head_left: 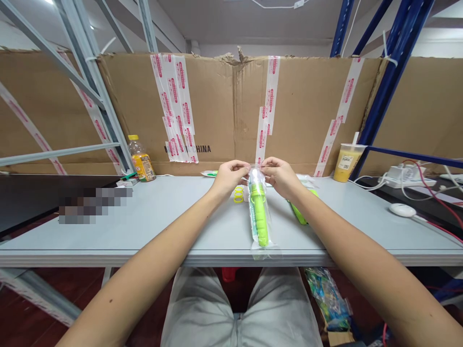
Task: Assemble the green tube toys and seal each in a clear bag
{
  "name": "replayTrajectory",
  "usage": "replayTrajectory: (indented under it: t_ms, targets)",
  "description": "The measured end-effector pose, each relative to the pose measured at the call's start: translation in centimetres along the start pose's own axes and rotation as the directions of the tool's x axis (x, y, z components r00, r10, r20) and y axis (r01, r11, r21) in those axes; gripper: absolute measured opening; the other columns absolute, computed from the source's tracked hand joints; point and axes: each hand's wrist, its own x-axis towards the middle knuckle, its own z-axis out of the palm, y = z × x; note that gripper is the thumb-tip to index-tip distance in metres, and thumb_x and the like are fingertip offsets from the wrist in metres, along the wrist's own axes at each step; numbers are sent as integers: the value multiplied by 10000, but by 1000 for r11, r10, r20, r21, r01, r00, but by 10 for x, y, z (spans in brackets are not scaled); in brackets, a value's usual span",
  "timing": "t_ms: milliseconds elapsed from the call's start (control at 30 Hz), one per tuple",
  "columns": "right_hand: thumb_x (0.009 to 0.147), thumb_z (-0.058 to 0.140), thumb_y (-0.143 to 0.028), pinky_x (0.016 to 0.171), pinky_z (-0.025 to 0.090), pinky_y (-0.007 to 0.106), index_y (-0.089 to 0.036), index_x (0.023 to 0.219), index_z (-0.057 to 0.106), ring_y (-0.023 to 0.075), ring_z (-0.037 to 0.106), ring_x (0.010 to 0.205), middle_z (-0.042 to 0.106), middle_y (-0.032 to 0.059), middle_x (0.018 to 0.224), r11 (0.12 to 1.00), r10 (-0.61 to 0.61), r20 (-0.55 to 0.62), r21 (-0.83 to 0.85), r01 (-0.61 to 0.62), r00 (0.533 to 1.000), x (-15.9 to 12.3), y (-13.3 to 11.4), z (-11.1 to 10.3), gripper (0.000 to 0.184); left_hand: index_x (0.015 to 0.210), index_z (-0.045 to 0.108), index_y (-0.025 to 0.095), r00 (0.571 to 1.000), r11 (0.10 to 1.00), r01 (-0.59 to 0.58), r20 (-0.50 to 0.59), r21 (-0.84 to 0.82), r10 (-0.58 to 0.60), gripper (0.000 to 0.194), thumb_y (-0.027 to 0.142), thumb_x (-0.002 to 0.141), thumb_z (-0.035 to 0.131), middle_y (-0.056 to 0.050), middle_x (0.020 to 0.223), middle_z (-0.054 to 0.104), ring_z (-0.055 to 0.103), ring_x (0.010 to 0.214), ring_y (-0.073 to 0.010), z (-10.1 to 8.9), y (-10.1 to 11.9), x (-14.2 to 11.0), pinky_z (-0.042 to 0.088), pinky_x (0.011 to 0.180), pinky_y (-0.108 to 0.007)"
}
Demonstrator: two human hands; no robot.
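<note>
A clear plastic bag (265, 251) lies near the table's front edge, its lower end at the edge. Inside it is a bright green, ridged, stick-shaped tube (259, 214). My left hand (228, 177) pinches the bag's far end from the left, fingertips together. From the right, my right hand (281, 177) pinches the same end. Small yellow rings (238, 194) lie beside the bag, below my left hand. Another green object (299, 214) is partly hidden by my right forearm. A packet with green in it (209, 173) lies behind my left hand.
A yellow-capped drink bottle (142, 164) stands at back left, a cup with a straw (347, 164) at back right. A white mouse-like device (402, 210) and cables lie right. Cardboard (213, 106) walls the table's back. Blue packets (329, 299) sit below the table.
</note>
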Motion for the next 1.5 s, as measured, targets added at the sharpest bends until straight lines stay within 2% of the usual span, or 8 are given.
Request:
replayTrajectory:
  t_ms: [167,400,600,1000,1133,1300,1500]
  targets:
    - [549,819,-208,648,476,310,-197,706,615,135,549,698,583,-14,743,1000,17,16,-14,-17,1000,2,-1,-3,258,764,721,118,998,997,42,39,-59,-39,184,240,655,805,-36,684,645,571,614,-108,-6,-4,6,530,655,-312]
    - [533,786,-138,627,455,286,-191,636,584,132,558,706,596,-23,725,998,37,48,57,-39,998,1,-4,-5,233,787,738,151,996,995,-47,71,-86,53,144,238,682,786,-19,714,658,588,646,-107,-8,-8,11,524,685,-300]
    - [580,783,-150,623,454,272,-193,633,579,120,555,684,609,-26,708,997,-5,97,82,-3,995,3,-2,-6,215,876,776,164,994,994,-90,64,-61,94,223,243,668,794,-57,866,731,650,765,-143,-9,-6,10,547,785,-336]
    - [654,839,-217,651,486,269,-180,642,643,105,555,676,607,-10,729,984,-175,221,71,163,959,7,-1,-12,200,822,762,183,975,981,-180,122,-74,188,130,227,700,763,-23,813,696,623,774,-133,-11,-6,10,519,733,-287]
    - [679,839,-237,666,485,271,-182,644,653,110,561,700,610,-4,751,980,-198,273,66,187,942,8,-3,-16,196,815,766,181,962,974,-227,153,-21,227,97,218,732,732,-27,796,685,604,752,-129,-10,-3,8,499,710,-282]
    - [688,817,-195,662,466,266,-177,635,673,112,560,708,623,9,759,977,-213,321,48,209,923,6,-8,-17,154,787,764,185,948,964,-267,183,3,262,90,159,725,704,-20,782,659,576,733,-119,-10,-1,6,473,690,-271]
    - [664,768,-115,658,446,265,-170,574,659,116,550,723,610,13,754,976,-214,338,31,216,916,4,-11,-15,152,744,771,208,917,943,-334,230,-4,325,81,166,746,702,-21,784,615,546,745,-124,-12,-1,5,449,676,-273]
